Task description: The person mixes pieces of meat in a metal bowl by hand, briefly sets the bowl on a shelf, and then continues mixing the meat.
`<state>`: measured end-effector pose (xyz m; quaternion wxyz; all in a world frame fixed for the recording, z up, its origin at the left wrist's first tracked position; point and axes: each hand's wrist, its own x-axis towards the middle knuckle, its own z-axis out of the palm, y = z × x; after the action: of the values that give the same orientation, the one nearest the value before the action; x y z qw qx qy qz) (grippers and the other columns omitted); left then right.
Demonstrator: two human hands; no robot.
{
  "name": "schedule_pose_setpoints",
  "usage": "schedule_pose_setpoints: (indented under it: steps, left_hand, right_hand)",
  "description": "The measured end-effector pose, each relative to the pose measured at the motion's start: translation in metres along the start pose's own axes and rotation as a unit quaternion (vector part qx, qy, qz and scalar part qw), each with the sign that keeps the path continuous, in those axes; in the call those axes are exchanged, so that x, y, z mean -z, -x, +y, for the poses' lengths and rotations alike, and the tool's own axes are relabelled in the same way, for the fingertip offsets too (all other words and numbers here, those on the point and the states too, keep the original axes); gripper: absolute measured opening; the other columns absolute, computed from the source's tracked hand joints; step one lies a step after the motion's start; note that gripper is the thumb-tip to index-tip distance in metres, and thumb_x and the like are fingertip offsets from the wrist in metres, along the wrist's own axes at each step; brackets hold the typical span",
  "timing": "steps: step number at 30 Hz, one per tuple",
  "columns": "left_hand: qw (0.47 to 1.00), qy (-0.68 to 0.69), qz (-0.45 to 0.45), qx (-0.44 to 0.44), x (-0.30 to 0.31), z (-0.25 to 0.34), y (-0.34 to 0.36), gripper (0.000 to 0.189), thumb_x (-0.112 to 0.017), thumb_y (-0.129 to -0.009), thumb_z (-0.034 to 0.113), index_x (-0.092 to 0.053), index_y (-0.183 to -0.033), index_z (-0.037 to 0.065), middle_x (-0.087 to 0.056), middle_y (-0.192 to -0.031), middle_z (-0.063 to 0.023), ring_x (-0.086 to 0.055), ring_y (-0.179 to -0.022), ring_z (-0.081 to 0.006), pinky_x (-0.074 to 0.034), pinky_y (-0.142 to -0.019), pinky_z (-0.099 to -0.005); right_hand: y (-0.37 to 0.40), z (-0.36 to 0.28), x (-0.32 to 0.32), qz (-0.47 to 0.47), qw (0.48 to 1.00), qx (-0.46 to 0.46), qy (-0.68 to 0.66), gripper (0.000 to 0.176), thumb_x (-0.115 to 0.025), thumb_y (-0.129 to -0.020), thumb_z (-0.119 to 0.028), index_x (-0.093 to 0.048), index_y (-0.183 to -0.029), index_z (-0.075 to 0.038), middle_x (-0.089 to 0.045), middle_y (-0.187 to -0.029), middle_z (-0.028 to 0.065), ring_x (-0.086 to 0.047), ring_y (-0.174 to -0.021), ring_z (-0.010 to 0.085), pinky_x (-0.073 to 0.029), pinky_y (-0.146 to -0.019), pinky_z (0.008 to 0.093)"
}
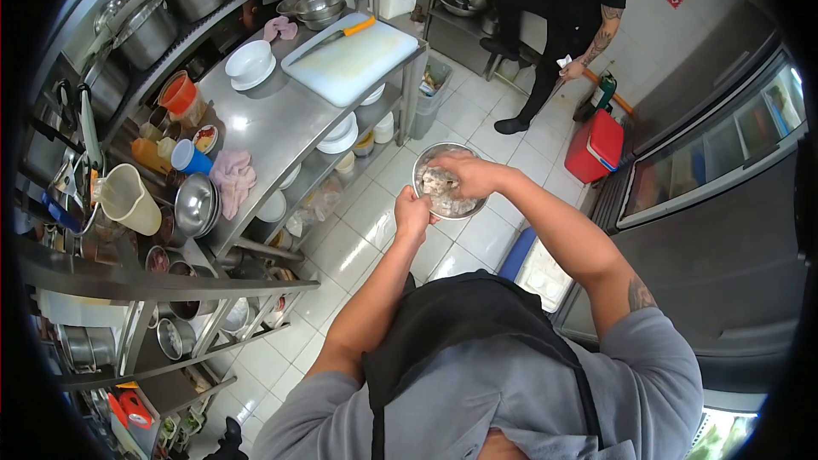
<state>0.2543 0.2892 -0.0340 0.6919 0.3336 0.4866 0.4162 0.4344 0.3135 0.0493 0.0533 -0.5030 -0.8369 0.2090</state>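
Note:
My left hand [412, 215] is closed on the near left rim of a metal bowl [474, 208], held in front of me above the tiled floor. Pale, flour-coated pieces [440, 192] lie inside it with loose white powder. My right hand [467, 172] reaches over the far right rim into the bowl, its curled fingers dusted white and dug into the pieces. The fingertips are partly hidden, and I cannot make out what food the pieces are.
To the left, a steel table [294, 132] bears a white cutting board [362, 55] with a yellow-handled knife [345, 31]. A person in black [558, 8] sits at the back. A red cooler [595, 146] stands beside the fridge [711, 136] on the right.

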Motion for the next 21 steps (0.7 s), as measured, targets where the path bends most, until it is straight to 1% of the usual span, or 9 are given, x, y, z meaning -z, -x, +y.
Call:
schedule_pose_setpoints:
  steps: [4,7,8,11,12,15,16,19,21]
  left_hand:
    - [0.999,0.031,-0.006,-0.026,-0.009,0.003,0.005,0.016,-0.051,-0.078,-0.007,-0.043,-0.08,0.007,-0.056,-0.065,-0.0102,-0.053,-0.041,-0.0165,-0.042,-0.035,-0.028]
    - [0.999,-0.021,-0.009,-0.029,-0.013,0.0,0.012,0.016,-0.051,-0.078,-0.008,-0.044,-0.079,0.006,-0.056,-0.065,-0.0093,-0.052,-0.041,-0.0164,-0.041,-0.034,-0.0286]
    - [0.999,-0.038,-0.011,-0.028,-0.014,-0.002,0.011,0.016,-0.051,-0.078,-0.008,-0.044,-0.079,0.006,-0.055,-0.064,-0.009,-0.052,-0.042,-0.0161,-0.041,-0.034,-0.0285]
    - [0.996,-0.086,-0.014,-0.026,-0.012,-0.012,0.004,0.016,-0.053,-0.079,-0.007,-0.044,-0.079,0.006,-0.055,-0.064,-0.008,-0.052,-0.043,-0.0152,-0.041,-0.035,-0.0282]
    - [0.997,-0.069,-0.01,-0.017,-0.011,-0.013,0.003,0.015,-0.053,-0.079,-0.006,-0.044,-0.079,0.006,-0.055,-0.064,-0.0079,-0.052,-0.043,-0.0151,-0.042,-0.035,-0.0281]
    - [1.0,-0.028,-0.006,0.004,-0.005,-0.011,0.001,0.015,-0.055,-0.079,-0.005,-0.045,-0.08,0.006,-0.055,-0.065,-0.0078,-0.053,-0.043,-0.015,-0.043,-0.035,-0.0277]
    - [1.0,-0.022,-0.011,0.006,-0.004,-0.01,0.003,0.014,-0.055,-0.079,-0.005,-0.045,-0.08,0.006,-0.056,-0.065,-0.0078,-0.053,-0.043,-0.0151,-0.043,-0.035,-0.0277]
    - [0.999,-0.003,-0.032,0.007,-0.01,-0.002,0.01,0.014,-0.055,-0.08,-0.005,-0.045,-0.081,0.005,-0.056,-0.065,-0.0083,-0.053,-0.042,-0.0157,-0.043,-0.035,-0.0277]
    - [0.999,0.002,-0.038,0.004,-0.011,-0.004,0.012,0.014,-0.055,-0.08,-0.005,-0.045,-0.081,0.006,-0.056,-0.065,-0.0086,-0.053,-0.041,-0.016,-0.043,-0.035,-0.0276]
  right_hand:
    - [0.006,-0.008,-0.025,0.097,0.995,-0.029,-0.004,0.074,-0.075,-0.069,-0.014,-0.047,-0.137,-0.012,-0.06,-0.115,0.0238,-0.056,-0.116,0.0401,-0.043,-0.103,0.0458]
    - [-0.003,-0.016,-0.03,0.005,0.982,-0.187,0.012,0.063,-0.075,-0.071,-0.019,-0.051,-0.128,-0.011,-0.06,-0.114,0.0208,-0.061,-0.11,0.0384,-0.049,-0.094,0.0482]
    - [-0.003,0.0,-0.042,0.019,0.985,-0.164,0.041,0.049,-0.072,-0.074,-0.016,-0.053,-0.119,-0.009,-0.06,-0.115,0.0206,-0.063,-0.104,0.0393,-0.051,-0.087,0.0499]
    - [-0.002,0.003,-0.035,0.012,0.98,-0.193,0.051,0.044,-0.066,-0.076,-0.01,-0.052,-0.117,-0.007,-0.06,-0.115,0.0212,-0.062,-0.106,0.039,-0.051,-0.088,0.0492]
    - [-0.001,0.006,-0.037,0.039,0.978,-0.199,0.047,0.047,-0.063,-0.077,-0.009,-0.051,-0.122,-0.005,-0.059,-0.118,0.0231,-0.058,-0.113,0.0397,-0.047,-0.095,0.0487]
    - [-0.002,0.014,-0.036,0.035,0.989,-0.141,-0.02,0.053,-0.063,-0.077,-0.009,-0.05,-0.128,-0.003,-0.056,-0.125,0.0241,-0.051,-0.122,0.0411,-0.042,-0.102,0.0481]
    - [0.004,0.011,-0.04,0.052,0.998,-0.034,-0.008,0.058,-0.066,-0.076,-0.008,-0.048,-0.131,-0.001,-0.054,-0.126,0.0253,-0.048,-0.124,0.0419,-0.038,-0.105,0.0462]
    - [0.006,-0.016,-0.041,0.064,0.996,0.002,0.054,0.057,-0.069,-0.077,-0.012,-0.05,-0.13,-0.002,-0.055,-0.124,0.0233,-0.05,-0.121,0.0398,-0.039,-0.105,0.0449]
    - [0.001,-0.02,-0.036,0.048,0.994,-0.048,0.086,0.053,-0.07,-0.075,-0.015,-0.054,-0.124,-0.003,-0.058,-0.115,0.0202,-0.054,-0.115,0.0369,-0.042,-0.102,0.0439]
